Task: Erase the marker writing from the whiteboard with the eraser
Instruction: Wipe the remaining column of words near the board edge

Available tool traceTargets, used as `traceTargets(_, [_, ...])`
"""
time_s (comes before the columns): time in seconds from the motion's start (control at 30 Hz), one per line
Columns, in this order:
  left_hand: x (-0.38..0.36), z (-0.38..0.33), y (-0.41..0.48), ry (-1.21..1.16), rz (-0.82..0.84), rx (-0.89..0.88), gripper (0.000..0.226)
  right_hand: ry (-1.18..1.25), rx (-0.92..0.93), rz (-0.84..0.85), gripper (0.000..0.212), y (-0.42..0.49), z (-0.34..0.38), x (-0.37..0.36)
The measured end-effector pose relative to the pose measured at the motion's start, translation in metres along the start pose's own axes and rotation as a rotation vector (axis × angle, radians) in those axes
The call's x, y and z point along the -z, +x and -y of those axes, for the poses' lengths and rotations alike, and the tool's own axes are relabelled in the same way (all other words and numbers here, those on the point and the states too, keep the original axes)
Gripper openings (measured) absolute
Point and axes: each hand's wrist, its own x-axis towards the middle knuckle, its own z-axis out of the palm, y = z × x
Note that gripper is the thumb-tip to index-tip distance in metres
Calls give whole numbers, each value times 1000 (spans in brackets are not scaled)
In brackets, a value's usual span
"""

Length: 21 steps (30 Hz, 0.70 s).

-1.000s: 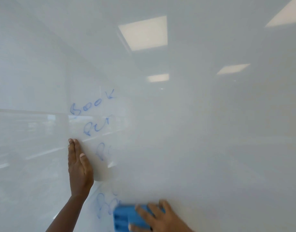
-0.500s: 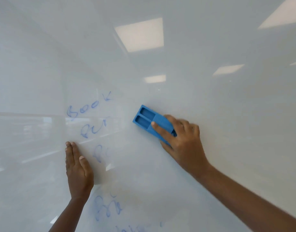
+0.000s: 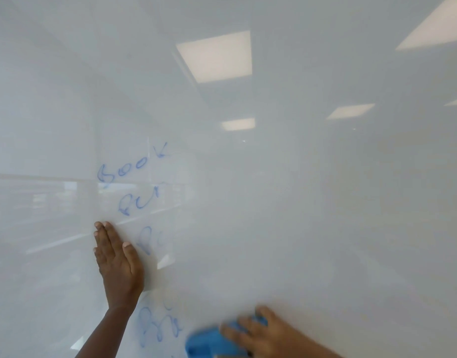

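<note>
While left hand (image 3: 117,264) rests flat-fingered on the whiteboard (image 3: 299,202) — right hand (image 3: 263,337) clamps the eraser (image 3: 204,343).

Whiteboard (image 3: 325,202) before you, your left hand (image 3: 117,264) flat on it, marker writing (image 3: 134,169) above and right of that hand, eraser (image 3: 204,343) at the bottom, right of the writing, under your right hand (image 3: 263,337).

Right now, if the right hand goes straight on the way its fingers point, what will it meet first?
Probably the lowest blue scribble, which lies just left of the eraser that the right hand holds; the fingers point leftward along the board.
</note>
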Motion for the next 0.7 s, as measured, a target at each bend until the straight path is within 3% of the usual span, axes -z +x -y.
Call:
traceTargets(0.03, [1, 1, 0, -6, -8, 15, 61, 55, 0, 2, 41, 13, -16, 0])
traceTargets(0.1, [-1, 3, -4, 6, 7, 17, 61, 58, -77, -106, 34, 42, -54, 4])
traceTargets(0.2, [-1, 2, -2, 17, 7, 3, 61, 56, -368, -128, 40, 93, -109, 18])
traceTargets(0.33, [-1, 5, -1, 21, -3, -7, 60, 50, -575, -202, 49, 112, -108, 11])
traceTargets(0.4, [-1, 5, 0, 15, -9, -14, 59, 32, -502, -190, 49, 103, -80, -1])
traceTargets(0.57, [0, 6, 1, 26, -24, -20, 59, 120, -53, -36, 43, 55, -17, -25])
traceTargets(0.7, [1, 10, 1, 35, -20, -35, 59, 86, 128, -62, 38, 75, -43, -21])
